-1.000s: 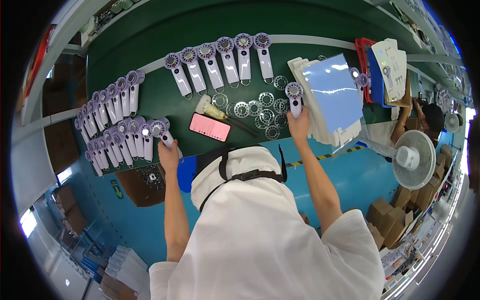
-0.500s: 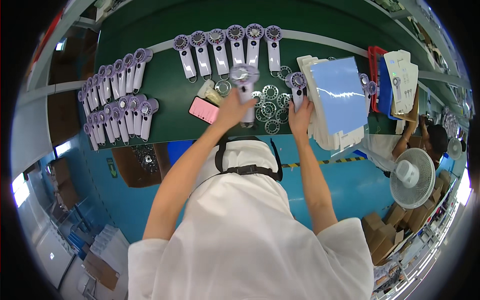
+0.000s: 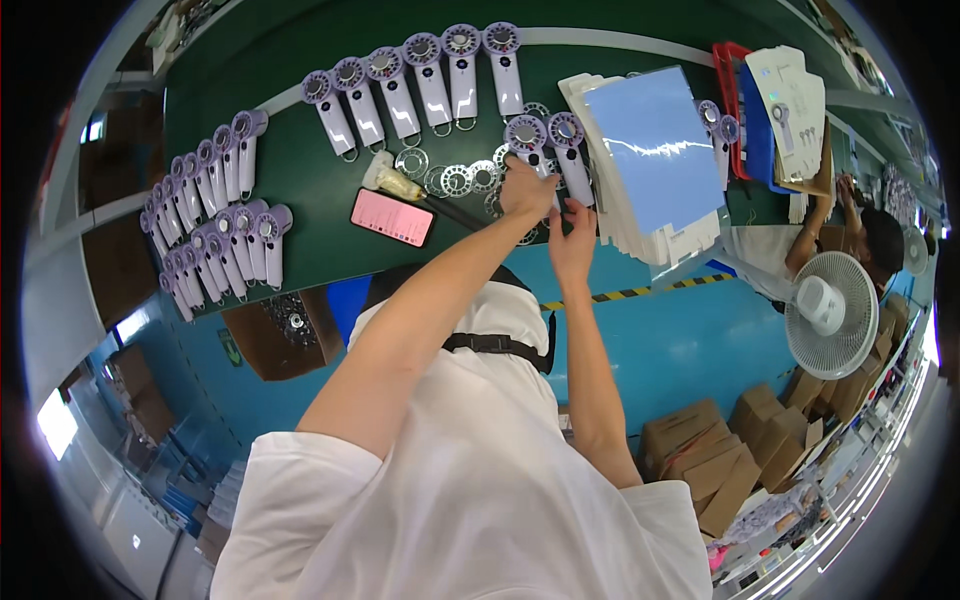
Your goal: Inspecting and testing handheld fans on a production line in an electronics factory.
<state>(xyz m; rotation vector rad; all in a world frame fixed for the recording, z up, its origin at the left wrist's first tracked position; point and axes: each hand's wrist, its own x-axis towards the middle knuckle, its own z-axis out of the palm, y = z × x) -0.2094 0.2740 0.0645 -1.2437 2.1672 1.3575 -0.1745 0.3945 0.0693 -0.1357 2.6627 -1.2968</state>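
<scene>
My left hand (image 3: 526,188) is closed around the handle of a lilac handheld fan (image 3: 526,134), whose round head points away from me. A second handheld fan (image 3: 567,130) lies right beside it, next to the paper stack. Near the lower ends of these two handles is my right hand (image 3: 573,243), its thumb and fingers apart; whether it touches a handle is hard to tell. Several silver ring-shaped parts (image 3: 457,180) lie left of my left hand, some hidden beneath it. A dark rod-like thing (image 3: 462,213) shows under my left wrist.
Several handheld fans (image 3: 424,50) stand in a row at the back; more fill the left (image 3: 245,130). A pink-screened phone (image 3: 392,217) lies near the front edge. White sheets under a blue film (image 3: 655,150) lie at right, before a red basket (image 3: 730,60). A co-worker (image 3: 880,245) is beyond.
My left hand has brought its fan rightward, beside the other one. My right hand has slid down off the second fan's handle. The view has shifted slightly.
</scene>
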